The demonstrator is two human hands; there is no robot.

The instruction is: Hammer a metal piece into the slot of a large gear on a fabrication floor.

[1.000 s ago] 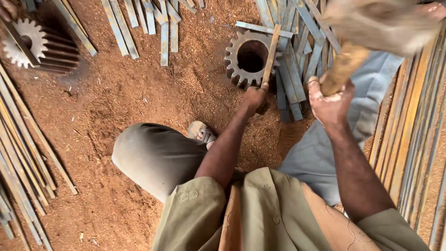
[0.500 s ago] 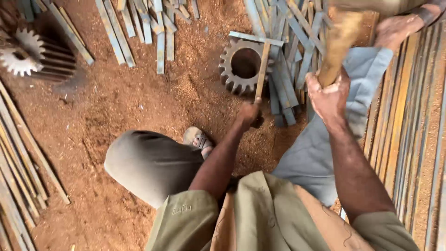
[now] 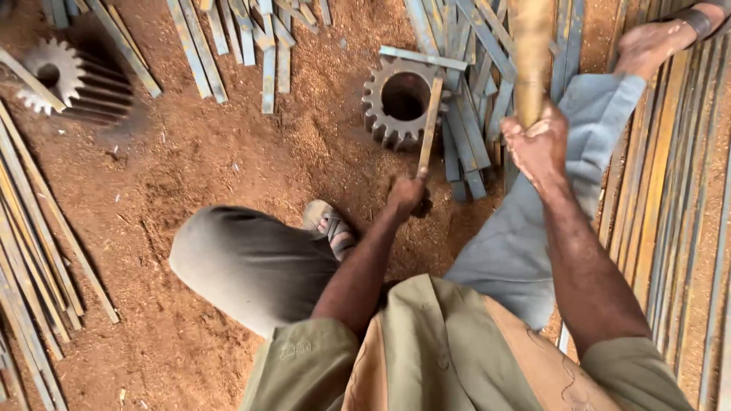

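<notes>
Swinging closer to vertical than half a second ago, the wooden handle is clenched in right hand fingers while left hand is gripping a metal strip lying across the steel gear, judged mid-hammering, needing a square downstroke.

A metal workshop yard: steel gears and flat metal strips on dirt floor
</notes>
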